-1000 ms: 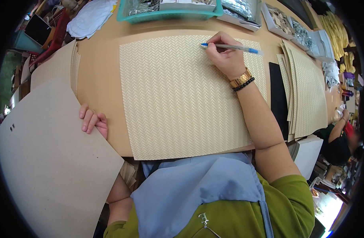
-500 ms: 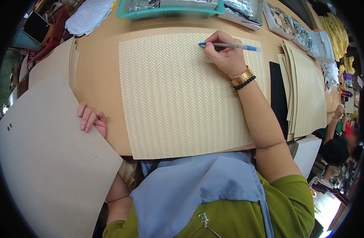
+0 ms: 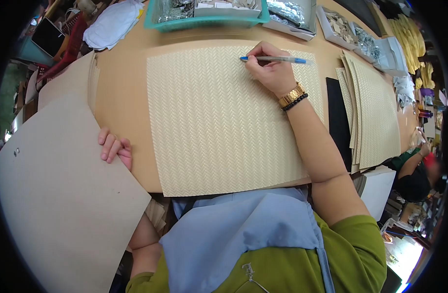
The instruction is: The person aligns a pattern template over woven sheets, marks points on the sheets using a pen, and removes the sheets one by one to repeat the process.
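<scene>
A cream sheet with a woven herringbone pattern [image 3: 224, 132] lies flat in front of me. My right hand [image 3: 273, 68] rests over its upper right part, fingers pinched round a blue-capped pen [image 3: 282, 59]. The pen's blue end points left, near the sheet's upper edge. On the left, my left hand [image 3: 115, 146] grips the edge of a large grey-beige cardboard panel [image 3: 63, 195], with its fingers curled over the front face. The panel is tilted up beside the table and has two small dark holes near its left side.
At the back stand a teal basket [image 3: 209, 22] and white boxes [image 3: 331, 29] of small parts. On the right lie a black strip [image 3: 338, 122] and stacked woven sheets [image 3: 375, 112]. More sheets [image 3: 63, 83] are at the left. Another person [image 3: 417, 171] sits far right.
My right hand with the pen has shifted slightly left in view. The camera view has tilted a little, showing more of the teal basket. My left hand still holds the panel.
</scene>
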